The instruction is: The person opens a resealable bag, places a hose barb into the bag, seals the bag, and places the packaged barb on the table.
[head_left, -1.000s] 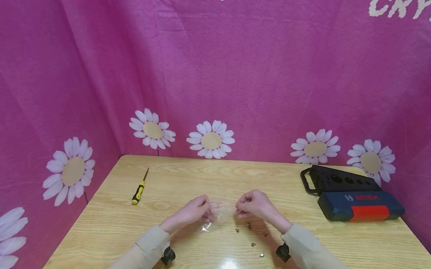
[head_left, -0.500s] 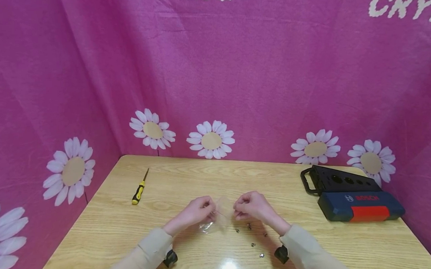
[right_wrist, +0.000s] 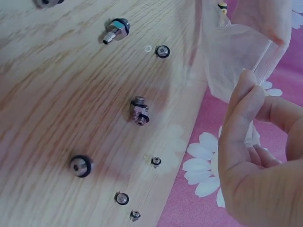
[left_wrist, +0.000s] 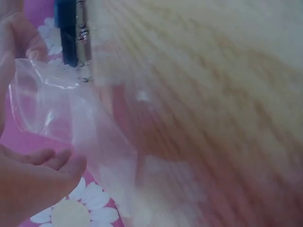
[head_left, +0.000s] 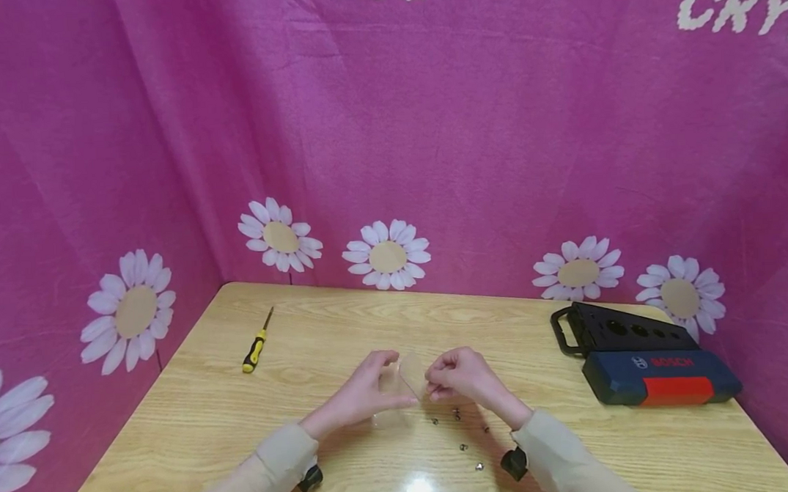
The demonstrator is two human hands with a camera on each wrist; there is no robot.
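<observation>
Plastic bag (head_left: 405, 377) between both raised hands.

"BOSCH" on blue case (head_left: 662, 377); "CRY" on pink backdrop (head_left: 740, 3), rest cut off.

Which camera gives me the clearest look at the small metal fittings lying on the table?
The right wrist view: the metal fittings lie sharp and separate on the wood, beside the right hand. The head view shows them only as tiny specks. The left wrist view shows one or two, blurred, behind the clear plastic bag.
</observation>
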